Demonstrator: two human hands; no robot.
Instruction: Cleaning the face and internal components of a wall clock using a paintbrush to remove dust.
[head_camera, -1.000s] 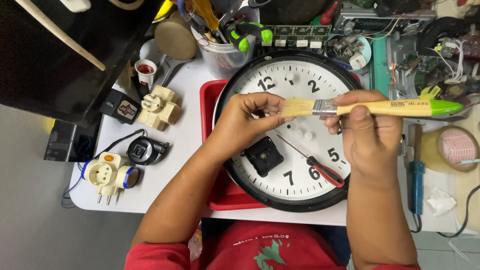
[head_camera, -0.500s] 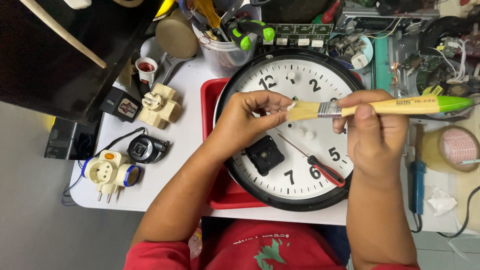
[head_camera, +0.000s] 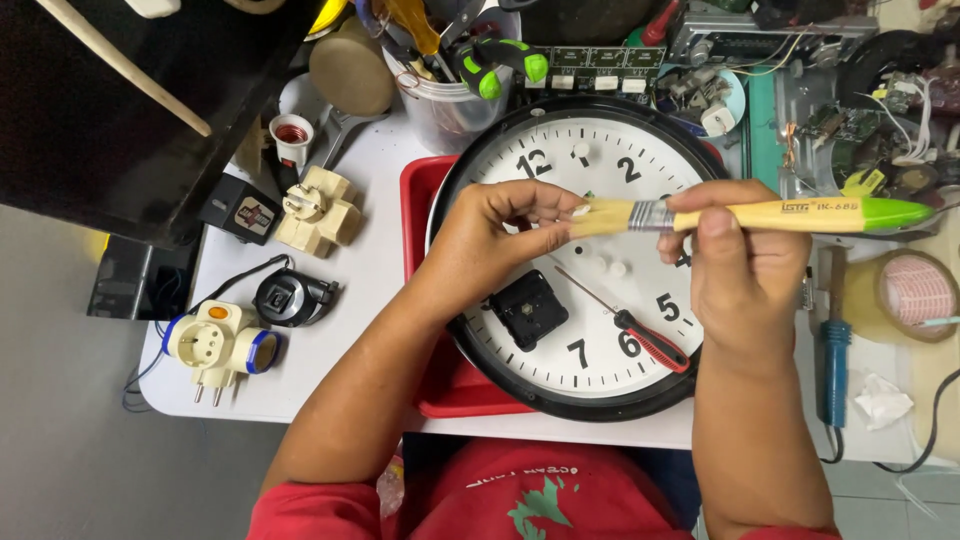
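Brush: the brush (head_camera: 740, 214) lies level across the upper half of the clock, bristles to the left, green end to the right; both hands have hold of it.
Bristles: the pale bristles (head_camera: 600, 217) sit between the left fingertips, which pinch or comb them; whether they hold dust cannot be told.
Right hand: the right hand (head_camera: 745, 275) is closed round the wooden handle just behind the metal ferrule, thumb on top.
Left hand: the left hand (head_camera: 495, 245) is curled, its fingertips shut on the bristle tip, its wrist over the left half of the dial.
Clock: the clock (head_camera: 560, 160) lies face up under both hands, its black rim resting in a red tray (head_camera: 415, 215); the dial carries no hands and no cover glass that I can make out.
Loose parts: a black movement (head_camera: 527, 310) and a red-handled screwdriver (head_camera: 640, 335) lie on the dial, just below the hands and apart from them.
Progress: judging from this, the clock is already opened and stripped; the brush is off the dial, so brushing of the face looks unfinished, and reassembly is not yet begun.
Surface: the white surface (head_camera: 360, 290) holds plug adapters (head_camera: 220, 345) to the left and a blue soldering iron (head_camera: 835, 360) to the right, well apart from the hands.
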